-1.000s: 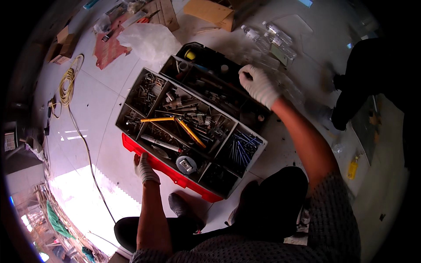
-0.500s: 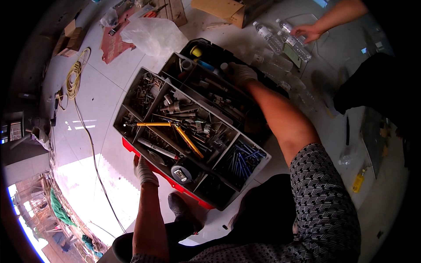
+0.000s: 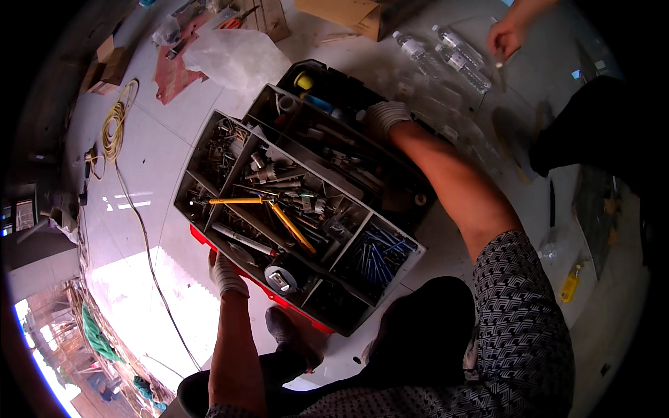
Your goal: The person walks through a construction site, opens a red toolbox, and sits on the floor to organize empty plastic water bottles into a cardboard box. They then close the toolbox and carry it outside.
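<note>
A toolbox (image 3: 380, 302) with dark, divided trays stands tilted across the view before me, red along its near left side. My left hand (image 3: 227, 274), in a pale glove, is closed at that red edge. My right hand (image 3: 387, 120), also gloved, reaches into the dark far section, its fingertips hidden. Near it is a blue item (image 3: 318, 104). In the front tray lie a yellow folding rule (image 3: 289, 225), a white marker pen (image 3: 244, 239), a round tape measure (image 3: 280, 279), several hole saws and bits (image 3: 268, 172), and blue screws or plugs (image 3: 380, 258).
Clear plastic bottles (image 3: 463, 68) lie at the far right, near another person's hand (image 3: 507, 36). A plastic bag (image 3: 237, 59) sits beyond the toolbox. Coiled yellow cable (image 3: 113, 132) lies on the left floor, a yellow bottle (image 3: 571, 284) at right. My shoe (image 3: 284, 331) is below the toolbox.
The toolbox has shifted slightly left in view. My right hand sits a little deeper in the far section. The other person's hand has lifted off the bottles, with something thin below it.
</note>
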Motion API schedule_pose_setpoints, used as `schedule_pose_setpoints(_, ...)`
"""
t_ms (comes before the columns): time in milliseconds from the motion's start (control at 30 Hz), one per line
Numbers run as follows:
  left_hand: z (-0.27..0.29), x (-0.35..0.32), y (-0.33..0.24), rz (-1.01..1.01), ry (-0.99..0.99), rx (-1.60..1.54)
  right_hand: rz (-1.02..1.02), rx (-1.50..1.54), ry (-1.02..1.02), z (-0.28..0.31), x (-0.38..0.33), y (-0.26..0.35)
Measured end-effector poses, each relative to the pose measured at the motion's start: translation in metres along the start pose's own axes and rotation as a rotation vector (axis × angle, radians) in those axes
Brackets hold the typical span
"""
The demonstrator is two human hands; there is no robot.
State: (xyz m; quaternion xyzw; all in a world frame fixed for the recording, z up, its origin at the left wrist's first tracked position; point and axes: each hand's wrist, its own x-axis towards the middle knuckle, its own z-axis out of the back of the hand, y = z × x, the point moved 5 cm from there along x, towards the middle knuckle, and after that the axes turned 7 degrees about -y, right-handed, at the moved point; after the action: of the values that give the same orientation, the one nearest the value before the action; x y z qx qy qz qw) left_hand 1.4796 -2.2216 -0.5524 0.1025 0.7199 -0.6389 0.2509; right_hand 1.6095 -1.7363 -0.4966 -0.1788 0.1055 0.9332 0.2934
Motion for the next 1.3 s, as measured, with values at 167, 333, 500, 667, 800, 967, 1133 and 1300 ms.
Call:
schedule_pose_setpoints(167,0.016,0.02,0.007,-0.002,0.057,0.033,-0.04,0.129,-0.195,-0.013,0.009,-0.026)
schedule_pose_setpoints(333,0.016,0.012,-0.001,-0.024,0.038,0.123,-0.039,0.569,-0.546,-0.006,-0.044,-0.059)
schedule_pose_setpoints(500,0.023,0.007,-0.017,-0.141,-0.004,0.198,-0.149,0.676,-0.648,0.014,-0.141,-0.063)
schedule_pose_setpoints(667,0.026,-0.007,-0.036,-0.205,-0.024,0.246,-0.173,0.923,-0.646,0.016,-0.209,-0.042)
schedule_pose_setpoints(800,0.036,-0.021,-0.066,-0.322,-0.014,0.319,-0.097,1.056,-0.688,0.031,-0.251,0.01)
schedule_pose_setpoints(967,0.032,-0.057,-0.104,-0.453,0.008,0.428,0.095,0.877,-0.747,0.048,-0.286,0.058)
schedule_pose_setpoints(1133,0.037,-0.087,-0.133,-0.578,0.069,0.449,0.258,0.532,-0.779,0.049,-0.298,0.106)
schedule_pose_setpoints(1300,0.036,-0.109,-0.156,-0.634,0.103,0.438,0.255,0.372,-0.824,0.048,-0.304,0.125)
